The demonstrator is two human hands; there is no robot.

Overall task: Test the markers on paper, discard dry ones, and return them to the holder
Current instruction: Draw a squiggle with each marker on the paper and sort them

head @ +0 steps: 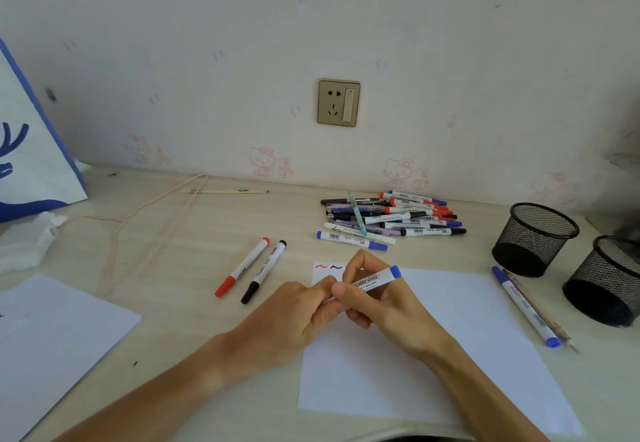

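Your left hand [304, 313] and right hand [375, 297] both pinch the blue-ended white board marker [372, 280] over the white paper sheet [450, 344]. Beyond the sheet lies the marker pile [389, 219]; right of it stand two black mesh holders [535, 237].

Bare forearms, no sleeves, unadorned hands.

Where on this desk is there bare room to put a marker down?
Bare desk lies between the red and black markers and the marker pile, and between the test paper and the left sheet. It is crowded around the mesh holders.
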